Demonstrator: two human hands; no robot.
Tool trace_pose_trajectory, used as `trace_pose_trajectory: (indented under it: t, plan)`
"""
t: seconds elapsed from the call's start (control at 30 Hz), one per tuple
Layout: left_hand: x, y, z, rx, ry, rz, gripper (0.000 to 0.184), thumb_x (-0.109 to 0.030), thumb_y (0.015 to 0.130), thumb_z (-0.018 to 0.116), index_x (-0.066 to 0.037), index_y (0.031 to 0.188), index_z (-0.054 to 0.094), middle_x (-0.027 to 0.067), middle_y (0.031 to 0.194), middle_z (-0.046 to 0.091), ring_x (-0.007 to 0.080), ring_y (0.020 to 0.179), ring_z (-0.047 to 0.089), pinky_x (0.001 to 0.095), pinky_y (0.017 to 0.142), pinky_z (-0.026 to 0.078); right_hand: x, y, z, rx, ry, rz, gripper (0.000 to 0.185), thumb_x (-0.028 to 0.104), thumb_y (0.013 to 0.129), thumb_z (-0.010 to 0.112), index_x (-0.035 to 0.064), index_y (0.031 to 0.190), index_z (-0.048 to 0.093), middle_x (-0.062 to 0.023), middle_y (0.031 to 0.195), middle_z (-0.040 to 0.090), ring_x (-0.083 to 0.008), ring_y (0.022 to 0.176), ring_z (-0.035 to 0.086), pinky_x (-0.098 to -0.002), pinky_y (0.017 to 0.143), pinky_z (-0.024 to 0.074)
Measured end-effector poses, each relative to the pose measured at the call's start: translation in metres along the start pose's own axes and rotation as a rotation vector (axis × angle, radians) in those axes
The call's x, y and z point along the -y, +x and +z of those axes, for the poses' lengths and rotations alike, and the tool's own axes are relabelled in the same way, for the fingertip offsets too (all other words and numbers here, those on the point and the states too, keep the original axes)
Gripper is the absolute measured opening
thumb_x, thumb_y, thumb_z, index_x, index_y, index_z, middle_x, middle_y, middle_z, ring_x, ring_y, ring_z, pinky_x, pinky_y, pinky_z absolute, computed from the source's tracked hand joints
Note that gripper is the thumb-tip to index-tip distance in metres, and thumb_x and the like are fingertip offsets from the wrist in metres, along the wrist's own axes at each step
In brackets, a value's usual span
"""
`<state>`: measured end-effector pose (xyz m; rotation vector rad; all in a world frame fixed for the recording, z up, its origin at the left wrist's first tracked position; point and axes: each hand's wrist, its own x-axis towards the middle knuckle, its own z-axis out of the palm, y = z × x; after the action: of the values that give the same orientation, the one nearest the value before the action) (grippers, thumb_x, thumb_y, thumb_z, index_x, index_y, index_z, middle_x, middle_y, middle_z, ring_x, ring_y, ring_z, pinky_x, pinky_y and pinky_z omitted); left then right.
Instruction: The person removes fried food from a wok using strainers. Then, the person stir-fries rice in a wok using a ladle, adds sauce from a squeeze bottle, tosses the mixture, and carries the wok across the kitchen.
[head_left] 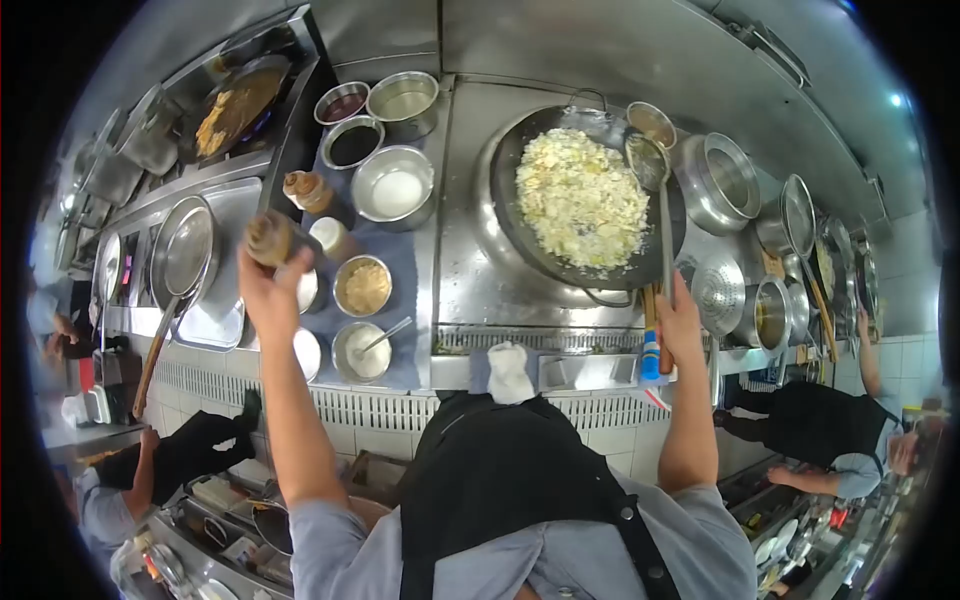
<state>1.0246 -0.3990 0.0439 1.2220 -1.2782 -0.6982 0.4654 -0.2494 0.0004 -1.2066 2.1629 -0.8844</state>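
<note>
My left hand (272,295) is closed around a bottle with a brownish top (268,238), held up over the left counter. The bottle is slightly blurred, so its contents are unclear. Beside it stand other brown-topped bottles (312,192). My right hand (681,325) grips the long handle of a ladle (667,230). The ladle's bowl rests at the right rim of a dark wok (508,205). Inside the wok lies a wide heap of pale, yellowish chopped food (583,200).
Bowls of seasonings surround the bottles, among them a steel bowl of white powder (395,190). A strainer (185,245) lies over a tray at left. Steel pots (733,175) and a perforated skimmer (718,290) stand right. A white cloth (510,372) lies at the front edge. Other people work on both sides.
</note>
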Motion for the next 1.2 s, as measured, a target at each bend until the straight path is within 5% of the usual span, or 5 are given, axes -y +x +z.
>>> trace_pose_trajectory:
  t: [0.2,0.73,0.83,1.0,1.2]
  plan:
    - [-0.025,-0.13,0.098,0.072,-0.126,-0.199,0.061,-0.003,0.079,0.084,0.002,0.131,0.053,0.0102,0.122,0.064,0.0188,0.112,0.062,0.034,0.1,0.048,-0.016,0.056,0.014,0.25,-0.335,-0.241,0.075,0.014,0.095,0.062,0.0251,0.162,0.029,-0.0321,0.108,0.067,-0.0487,0.092,0.067,-0.0543,0.083,0.0522]
    - [-0.075,-0.139,0.291,0.355,0.638,0.077,0.064,-0.022,0.071,0.083,0.0,0.127,0.058,0.0206,0.116,0.065,0.0388,0.107,0.066,0.0454,0.092,0.053,-0.091,0.052,-0.074,0.39,-0.109,-0.319,0.072,0.01,0.094,0.062,0.0214,0.16,0.037,-0.0294,0.119,0.067,-0.0339,0.082,0.068,-0.0402,0.082,0.0539]
    - [-0.077,-0.122,0.319,0.468,0.853,0.142,0.056,-0.021,0.072,0.081,-0.002,0.12,0.06,0.0174,0.112,0.064,0.0382,0.108,0.065,0.0476,0.091,0.055,-0.068,0.002,-0.115,0.523,-0.115,-0.056,0.073,0.01,0.095,0.061,0.0229,0.161,0.033,-0.0323,0.115,0.066,-0.0489,0.093,0.066,-0.0425,0.086,0.0523]
    - [-0.063,-0.1,0.351,0.579,1.144,0.409,0.037,-0.018,0.076,0.075,-0.008,0.11,0.063,0.011,0.108,0.065,0.0325,0.105,0.067,0.0447,0.087,0.057,-0.089,-0.041,-0.135,0.667,0.488,0.091,0.072,0.006,0.098,0.058,0.0121,0.163,0.028,-0.0039,0.082,0.058,-0.0069,0.052,0.049,-0.0266,0.048,0.0432]
    - [-0.053,-0.06,0.332,0.591,1.386,0.475,0.03,-0.008,0.078,0.069,-0.009,0.108,0.066,0.0092,0.108,0.066,0.0306,0.101,0.068,0.0425,0.085,0.057,-0.093,-0.039,-0.12,0.599,0.386,0.078,0.075,0.007,0.097,0.061,0.0119,0.164,0.027,-0.0065,0.075,0.061,-0.011,0.054,0.054,-0.0301,0.05,0.0478]
